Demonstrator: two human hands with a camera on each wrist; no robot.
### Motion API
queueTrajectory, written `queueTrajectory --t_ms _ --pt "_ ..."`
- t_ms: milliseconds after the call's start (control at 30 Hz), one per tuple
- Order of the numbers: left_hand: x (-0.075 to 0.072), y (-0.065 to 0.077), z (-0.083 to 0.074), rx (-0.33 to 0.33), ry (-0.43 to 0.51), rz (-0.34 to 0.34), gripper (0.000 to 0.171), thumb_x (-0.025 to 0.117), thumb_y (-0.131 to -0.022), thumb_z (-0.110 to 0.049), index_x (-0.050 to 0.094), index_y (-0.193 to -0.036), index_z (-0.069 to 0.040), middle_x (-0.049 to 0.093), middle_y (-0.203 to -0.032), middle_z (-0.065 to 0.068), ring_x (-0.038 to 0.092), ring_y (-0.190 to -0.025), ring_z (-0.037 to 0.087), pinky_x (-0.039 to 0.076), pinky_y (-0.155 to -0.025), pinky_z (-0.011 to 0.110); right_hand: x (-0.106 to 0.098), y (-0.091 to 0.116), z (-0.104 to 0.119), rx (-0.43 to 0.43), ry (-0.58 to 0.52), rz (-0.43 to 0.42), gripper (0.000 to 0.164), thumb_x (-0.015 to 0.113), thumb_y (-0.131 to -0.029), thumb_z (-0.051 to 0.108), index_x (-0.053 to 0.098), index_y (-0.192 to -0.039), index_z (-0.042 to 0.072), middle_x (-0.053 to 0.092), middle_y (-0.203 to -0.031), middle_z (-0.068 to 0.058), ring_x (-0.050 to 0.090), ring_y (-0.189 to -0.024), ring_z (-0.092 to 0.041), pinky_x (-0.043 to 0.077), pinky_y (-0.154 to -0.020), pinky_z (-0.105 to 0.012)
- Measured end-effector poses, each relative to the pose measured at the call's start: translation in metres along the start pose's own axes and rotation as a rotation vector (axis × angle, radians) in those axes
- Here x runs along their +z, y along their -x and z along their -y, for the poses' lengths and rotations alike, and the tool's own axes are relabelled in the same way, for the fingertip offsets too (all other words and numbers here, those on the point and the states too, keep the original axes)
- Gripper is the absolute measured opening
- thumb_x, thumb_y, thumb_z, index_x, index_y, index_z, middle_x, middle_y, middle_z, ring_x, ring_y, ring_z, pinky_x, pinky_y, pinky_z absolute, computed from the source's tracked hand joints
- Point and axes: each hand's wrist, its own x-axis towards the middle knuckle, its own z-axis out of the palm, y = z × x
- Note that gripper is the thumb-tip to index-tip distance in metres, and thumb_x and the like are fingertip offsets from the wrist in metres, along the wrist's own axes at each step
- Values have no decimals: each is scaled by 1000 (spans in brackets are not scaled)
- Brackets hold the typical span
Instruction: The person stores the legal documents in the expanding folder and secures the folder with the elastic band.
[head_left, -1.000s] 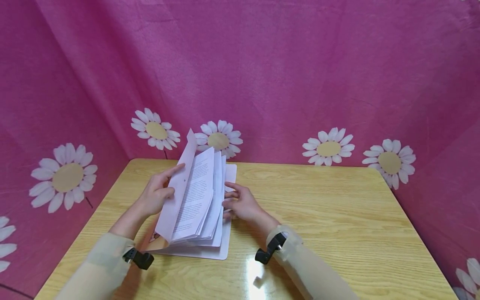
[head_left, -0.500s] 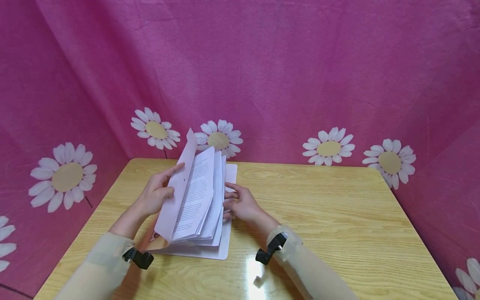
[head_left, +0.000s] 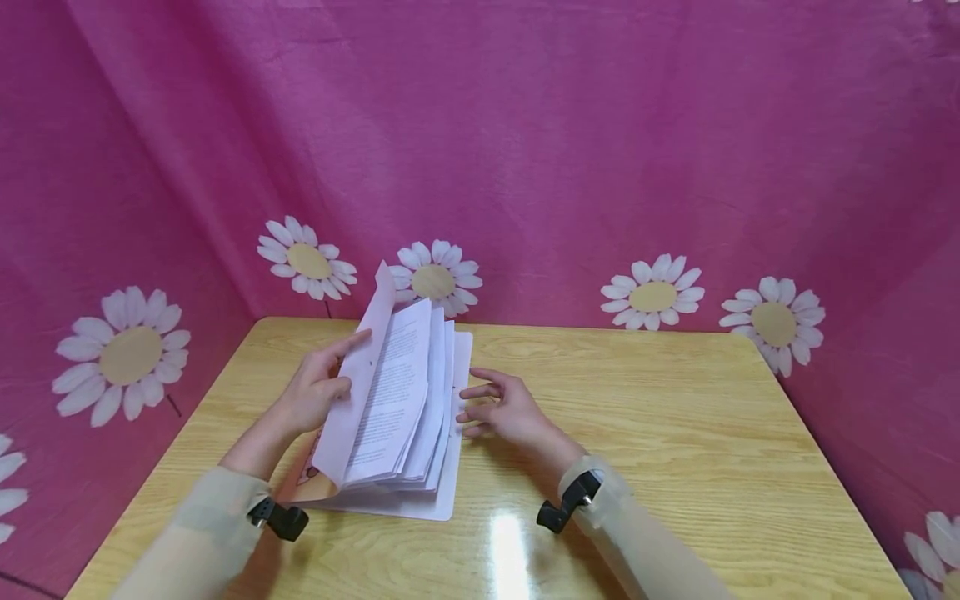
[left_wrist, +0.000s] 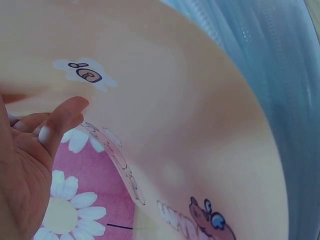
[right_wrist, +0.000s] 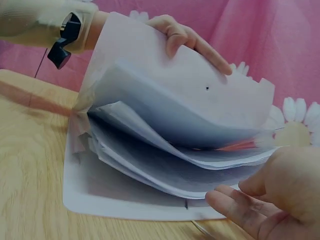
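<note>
A folder [head_left: 452,479] lies on the table's left half, its front cover [head_left: 356,400] raised and bent toward the left. Pale pink inside, that cover shows cartoon prints on a peach outer face [left_wrist: 170,75] in the left wrist view. My left hand [head_left: 311,396] grips the cover's left edge, thumb and index finger on the inner face. Inside, several printed sheets [head_left: 390,392] stand fanned out, partly lifted off the back cover. Close to the folder's right edge, my right hand [head_left: 513,412] has its fingers spread and slightly bent, holding nothing. Whether its fingertips touch the edge I cannot tell.
The wooden table [head_left: 637,433] stretches to the right of the folder. A pink curtain [head_left: 525,167] with white daisies hangs behind and at both sides. Each wrist carries a black camera mount [head_left: 281,518].
My right hand has drawn back to the right, away from the sheets' edges, and its fingers have come off them. The left hand keeps holding the cover in the same place.
</note>
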Motion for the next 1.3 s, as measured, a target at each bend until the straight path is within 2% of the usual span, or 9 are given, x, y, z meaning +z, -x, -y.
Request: queueTrajectory --t_ms 133,233,367,633,867,967,1100,1200,1300 --pt "6 -2 4 20 -31 -4 80 48 -76 15 41 -156 11 44 -155 33 56 -109 39 48 -78 24 -12 7 1 -14 9 -8 71 59 -97 -16 31 -161 -8 56 -140 -36 74 -100 -42 60 -84 -54" --pt "12 -4 7 41 -61 -6 80 49 -75 16 43 -154 12 48 -150 34 57 -106 38 47 -76 23 -18 13 2 -28 15 -20 69 59 -97 -16 32 -160 -9 54 -140 -38 74 -100 -41 60 -83 -53" --pt "21 -5 10 40 -63 9 79 49 -75 17 43 -154 12 58 -133 34 59 -97 34 49 -72 26 -24 19 4 -40 27 -26 67 58 -97 -16 32 -159 -11 52 -142 -39 73 -103 -43 61 -82 -49" --pt "34 -8 18 43 -151 20 79 53 -76 15 44 -155 11 52 -147 30 53 -113 35 43 -88 30 -35 28 2 -63 74 -35 65 59 -98 -16 35 -158 -11 53 -141 -40 73 -102 -41 62 -79 -48" --pt "50 -12 23 25 -197 86 81 54 -77 11 42 -156 8 52 -151 29 54 -119 35 43 -99 45 -42 34 1 -60 116 -53 64 58 -98 -16 35 -157 -12 55 -140 -38 72 -104 -45 62 -77 -47" --pt "59 -13 23 -8 -223 111 79 56 -79 9 43 -157 6 47 -157 26 50 -133 35 40 -109 53 -44 36 1 -68 161 -60 63 58 -98 -17 36 -157 -11 56 -138 -37 71 -104 -47 62 -77 -48" --pt "71 -16 22 -59 -309 160 74 60 -87 2 43 -159 2 45 -159 25 43 -145 36 34 -117 57 -48 38 2 -72 219 -53 63 58 -98 -16 38 -157 -9 58 -138 -35 70 -106 -47 62 -78 -50" --pt "82 -18 21 -67 -408 211 69 63 -92 -5 45 -158 -1 50 -154 27 51 -138 33 36 -117 55 -51 40 1 -78 243 -35 62 59 -98 -15 38 -157 -9 58 -137 -35 70 -107 -47 62 -79 -50" --pt "93 -19 19 -66 -494 248 64 65 -95 -11 49 -156 -2 53 -151 29 53 -137 34 37 -117 52 -53 40 0 -83 248 -23 62 59 -98 -15 38 -157 -10 57 -138 -35 69 -108 -48 62 -79 -51"
